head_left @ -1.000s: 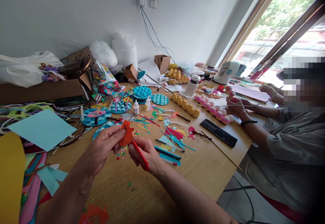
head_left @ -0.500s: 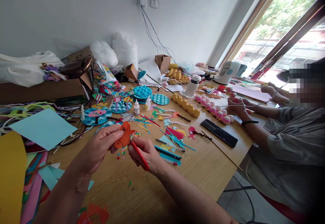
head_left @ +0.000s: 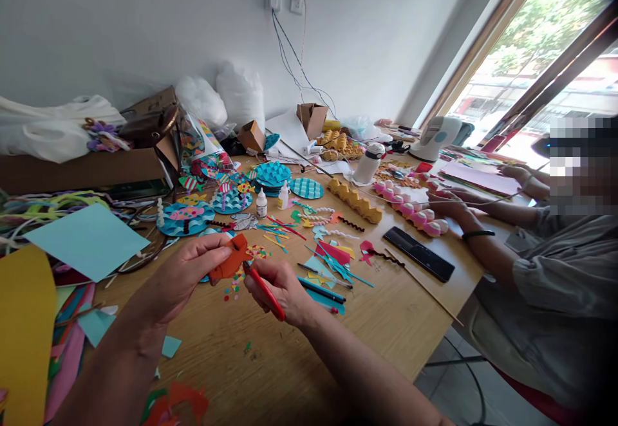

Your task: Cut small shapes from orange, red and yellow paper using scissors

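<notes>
My left hand [head_left: 186,275] pinches a small orange paper cutout [head_left: 232,260], shaped roughly like a fish, between thumb and fingers. In my right hand [head_left: 282,287] is a pair of red-handled scissors [head_left: 266,297]; the blades point up and left, at the cutout's right edge. Most of the blades is hidden, so I cannot tell how far they are apart. Small coloured paper dots [head_left: 234,289] lie on the table just under the hands. Orange paper scraps [head_left: 186,400] rest near the front edge, below my left forearm.
Glue bottles [head_left: 261,203] and blue paper-plate pieces [head_left: 186,220] stand behind my hands. Pens [head_left: 321,289], a black phone [head_left: 419,253] and a wooden stick [head_left: 432,292] lie to the right. Light blue paper [head_left: 89,240] is at left. A co-worker's hands [head_left: 447,204] hold a pink-and-white egg-carton strip [head_left: 410,208].
The scissors have shifted slightly and turned against the orange cutout, which is tilted a little differently. The co-worker's near hand has lowered onto the egg-carton strip.
</notes>
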Demonstrator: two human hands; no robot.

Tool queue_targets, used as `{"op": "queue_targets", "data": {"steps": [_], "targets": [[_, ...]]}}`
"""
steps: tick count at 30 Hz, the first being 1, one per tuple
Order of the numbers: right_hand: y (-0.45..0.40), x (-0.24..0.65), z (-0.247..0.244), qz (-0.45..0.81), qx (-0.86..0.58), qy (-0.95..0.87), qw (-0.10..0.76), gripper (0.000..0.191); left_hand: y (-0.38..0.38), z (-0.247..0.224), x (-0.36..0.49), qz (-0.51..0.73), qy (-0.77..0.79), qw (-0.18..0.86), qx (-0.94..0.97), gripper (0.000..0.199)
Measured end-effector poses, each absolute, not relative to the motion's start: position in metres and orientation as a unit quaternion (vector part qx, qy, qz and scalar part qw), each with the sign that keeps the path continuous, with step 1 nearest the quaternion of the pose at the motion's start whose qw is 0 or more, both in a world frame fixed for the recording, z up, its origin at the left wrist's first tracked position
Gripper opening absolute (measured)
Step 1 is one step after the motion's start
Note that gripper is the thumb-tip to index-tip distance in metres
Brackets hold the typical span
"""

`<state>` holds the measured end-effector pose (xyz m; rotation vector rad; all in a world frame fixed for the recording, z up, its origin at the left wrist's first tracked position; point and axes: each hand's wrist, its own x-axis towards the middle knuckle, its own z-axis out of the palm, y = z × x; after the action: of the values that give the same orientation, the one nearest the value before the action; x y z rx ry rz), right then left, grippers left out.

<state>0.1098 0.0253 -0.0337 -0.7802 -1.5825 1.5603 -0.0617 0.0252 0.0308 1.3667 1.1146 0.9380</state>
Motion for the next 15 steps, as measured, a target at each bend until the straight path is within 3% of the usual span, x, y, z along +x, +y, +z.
{"op": "queue_targets", "data": {"steps": [15], "targets": [[0.024,0.110,-0.032,0.634,-0.302,-0.598,0.387,0.030,0.021,0.041,-0.065,0.423,0.480,0.508,0.577,0.023]]}}
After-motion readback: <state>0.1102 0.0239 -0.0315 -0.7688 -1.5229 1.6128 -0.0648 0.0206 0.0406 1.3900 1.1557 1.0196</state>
